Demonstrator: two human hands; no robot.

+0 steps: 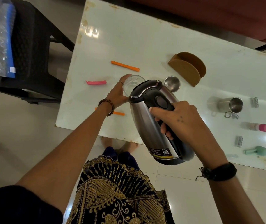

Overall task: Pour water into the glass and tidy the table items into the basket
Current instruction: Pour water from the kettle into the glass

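- Left hand (118,92): arm stretched forward, fingers curved in a loose sideways grip.
- Right hand (176,120): fingers wrapped tight in a grip, wrist tipped forward.

The glass (133,84) stands on the table (129,42) against the left hand (117,92), with the kettle (155,120), tilted in the right hand (179,120), over its near side. Beyond the left hand lies a clip (125,65); another clip (96,82) lies to its left, a third (118,113) under the wrist. Right of the right hand lie a mug (232,105) on its side and a bottle (256,127); beyond it a holder (188,68)
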